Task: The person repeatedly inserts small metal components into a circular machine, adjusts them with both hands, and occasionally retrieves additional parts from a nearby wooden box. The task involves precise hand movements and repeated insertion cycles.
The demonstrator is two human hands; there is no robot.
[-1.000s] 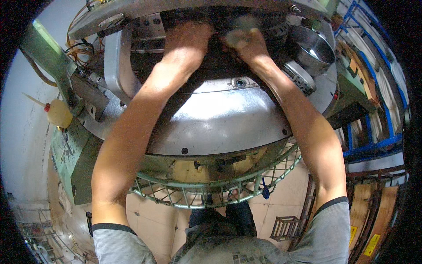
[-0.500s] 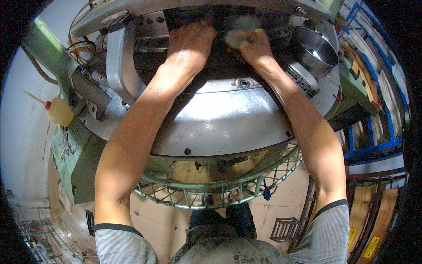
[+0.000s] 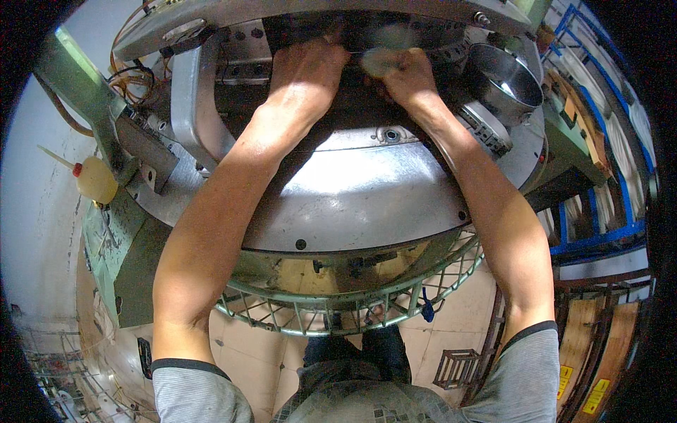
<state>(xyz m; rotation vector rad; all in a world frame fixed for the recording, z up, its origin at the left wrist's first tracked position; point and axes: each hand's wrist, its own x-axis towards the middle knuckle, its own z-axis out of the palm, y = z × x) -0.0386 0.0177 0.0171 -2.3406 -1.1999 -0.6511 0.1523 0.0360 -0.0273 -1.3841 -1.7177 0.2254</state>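
Both arms reach forward over a round grey metal machine table (image 3: 352, 190). My left hand (image 3: 310, 67) rests knuckles-up at the dark opening under the machine head (image 3: 338, 10), its fingers curled out of sight. My right hand (image 3: 409, 74) is closed around a small pale blurred object (image 3: 377, 60), held at the same dark opening just right of my left hand. What the pale object is cannot be told.
A shiny metal cup-shaped part (image 3: 508, 81) stands at the right rear of the table. A yellow squeeze bottle with a red cap (image 3: 95, 180) sits at the left. A green wire guard ring (image 3: 345, 310) circles the table's front. Blue racks (image 3: 599, 176) stand to the right.
Both hands have stayed at the dark opening, shifting only slightly; the pale object in my right hand remains blurred, as if moving.
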